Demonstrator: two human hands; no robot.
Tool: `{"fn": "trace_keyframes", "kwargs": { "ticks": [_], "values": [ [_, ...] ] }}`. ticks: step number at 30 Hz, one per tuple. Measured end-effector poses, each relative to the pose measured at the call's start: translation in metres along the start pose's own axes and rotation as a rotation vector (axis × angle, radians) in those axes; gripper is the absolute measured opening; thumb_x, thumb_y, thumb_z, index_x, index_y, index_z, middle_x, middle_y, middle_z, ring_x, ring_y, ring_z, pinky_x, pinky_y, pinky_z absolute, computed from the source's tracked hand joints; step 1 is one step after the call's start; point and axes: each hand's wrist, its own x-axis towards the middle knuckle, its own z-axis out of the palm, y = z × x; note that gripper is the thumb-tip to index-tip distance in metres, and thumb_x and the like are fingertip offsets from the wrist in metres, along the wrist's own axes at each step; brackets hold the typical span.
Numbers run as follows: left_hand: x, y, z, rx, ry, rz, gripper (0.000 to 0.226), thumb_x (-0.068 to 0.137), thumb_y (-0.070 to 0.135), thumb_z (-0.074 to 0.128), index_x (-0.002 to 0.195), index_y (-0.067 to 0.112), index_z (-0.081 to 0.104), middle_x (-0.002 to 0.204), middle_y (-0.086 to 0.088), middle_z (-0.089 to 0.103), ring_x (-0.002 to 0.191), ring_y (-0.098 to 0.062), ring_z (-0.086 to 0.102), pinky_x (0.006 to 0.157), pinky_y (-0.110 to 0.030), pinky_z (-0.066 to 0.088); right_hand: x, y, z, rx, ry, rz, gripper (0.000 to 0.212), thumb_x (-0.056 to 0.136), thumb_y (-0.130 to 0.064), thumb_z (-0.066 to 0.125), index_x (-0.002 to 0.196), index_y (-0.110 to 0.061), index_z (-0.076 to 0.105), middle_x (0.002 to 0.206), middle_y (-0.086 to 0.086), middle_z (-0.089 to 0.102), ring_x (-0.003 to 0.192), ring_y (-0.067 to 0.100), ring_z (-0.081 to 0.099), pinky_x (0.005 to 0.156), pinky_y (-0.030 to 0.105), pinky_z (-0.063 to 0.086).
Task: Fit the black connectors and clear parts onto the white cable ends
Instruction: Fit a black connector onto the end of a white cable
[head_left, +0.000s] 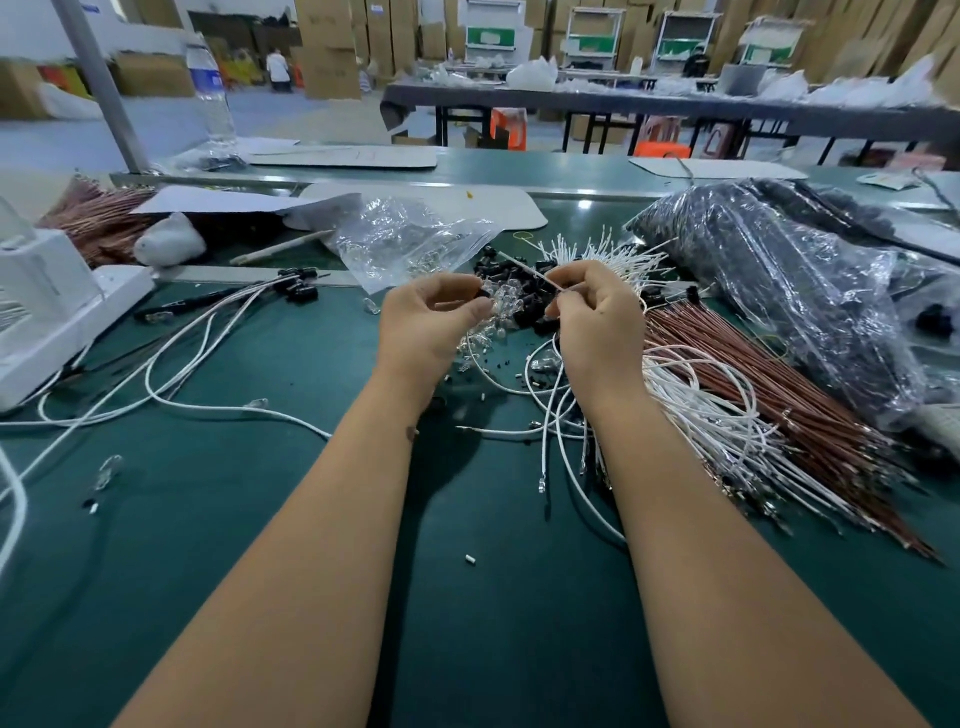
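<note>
The right hand (597, 312) pinches a white cable (530, 273) near its end between thumb and fingertips, so the cable end slants up and away toward the left hand. The left hand (431, 317) has its fingers curled, holding a small black connector (484, 294) at its fingertips, just apart from the cable end. Between and just beyond the two hands lies a heap of black connectors (530, 306) mixed with clear parts (506, 304). Beyond the left hand an open clear bag (405, 239) holds more clear parts. Under and outward of the right hand spread loose white cables (701, 410) beside a bundle of reddish-brown wires (779, 395). Outward of the left hand lie cables already fitted with connectors (298, 288), all on the green mat (260, 493).
</note>
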Motion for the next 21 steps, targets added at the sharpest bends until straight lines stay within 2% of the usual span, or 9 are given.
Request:
{"fn": "trace_keyframes", "kwargs": {
  "ticks": [2,6,8,11,13,16,17,21],
  "values": [
    [0.003,-0.002,-0.006,-0.102,0.004,-0.064,0.022,0.078,-0.002,0.074,0.085,0.019,0.071,0.085,0.000,0.073,0.083,-0.011,0.069,0.079,-0.019,0.052,-0.002,-0.001,0.000,0.017,-0.030,-0.012,0.032,0.088,-0.001,0.050,0.085,-0.029,0.066,0.068,-0.004,0.061,0.052,0.007,0.047,0.047,0.021,0.038],
    [0.005,-0.006,-0.006,-0.103,-0.010,-0.062,0.025,0.080,-0.006,0.069,0.086,0.018,0.069,0.086,0.003,0.072,0.083,-0.008,0.069,0.078,-0.016,0.052,-0.004,-0.003,0.002,-0.030,-0.067,-0.061,0.017,0.089,-0.013,0.063,0.087,-0.028,0.069,0.080,-0.009,0.067,0.071,0.017,0.061,0.065,0.029,0.053],
    [0.005,-0.005,-0.004,-0.137,-0.014,-0.064,0.026,0.081,-0.009,0.067,0.088,0.017,0.068,0.087,0.001,0.072,0.083,-0.008,0.069,0.077,-0.016,0.052,-0.004,-0.003,0.002,-0.047,-0.067,-0.065,0.013,0.089,-0.014,0.064,0.088,-0.026,0.071,0.083,-0.009,0.067,0.076,0.016,0.062,0.070,0.030,0.054],
    [0.005,-0.003,-0.005,-0.148,-0.005,-0.071,0.025,0.082,-0.011,0.064,0.091,0.013,0.067,0.086,-0.004,0.070,0.081,-0.011,0.067,0.073,-0.016,0.052,-0.003,-0.002,0.001,-0.031,-0.043,-0.053,0.012,0.090,-0.015,0.063,0.087,-0.025,0.070,0.073,-0.012,0.064,0.064,0.008,0.056,0.061,0.023,0.049],
    [0.003,-0.004,-0.005,0.025,0.011,-0.046,0.024,0.083,-0.010,0.063,0.091,0.013,0.067,0.086,-0.005,0.069,0.079,-0.012,0.065,0.073,-0.020,0.052,-0.003,-0.001,0.001,0.000,-0.017,-0.025,0.011,0.091,-0.015,0.062,0.087,-0.024,0.069,0.063,-0.010,0.058,0.051,0.004,0.046,0.050,0.020,0.041],
    [-0.002,-0.005,-0.002,0.538,0.028,0.116,0.026,0.082,-0.002,0.060,0.099,0.015,0.071,0.098,-0.003,0.069,0.089,-0.018,0.062,0.082,-0.028,0.051,-0.001,-0.002,-0.001,0.059,0.058,0.021,0.014,0.091,-0.015,0.061,0.082,-0.025,0.067,0.055,-0.014,0.052,0.043,-0.001,0.040,0.045,0.014,0.035],
    [-0.003,-0.004,0.000,0.640,0.018,0.186,0.027,0.082,0.000,0.060,0.102,0.015,0.072,0.102,-0.003,0.069,0.094,-0.021,0.061,0.085,-0.031,0.050,0.000,-0.003,-0.001,0.082,0.093,0.036,0.017,0.091,-0.015,0.061,0.080,-0.026,0.065,0.052,-0.016,0.051,0.043,-0.002,0.040,0.044,0.012,0.034],
    [-0.012,0.003,0.022,0.755,-0.107,0.367,0.032,0.086,0.009,0.058,0.113,0.022,0.069,0.115,0.002,0.067,0.115,-0.023,0.049,0.099,-0.036,0.040,0.004,-0.005,-0.004,0.205,0.209,0.103,0.022,0.090,-0.012,0.059,0.073,-0.025,0.063,0.051,-0.015,0.047,0.045,-0.003,0.039,0.046,0.010,0.035]
  ]
}}
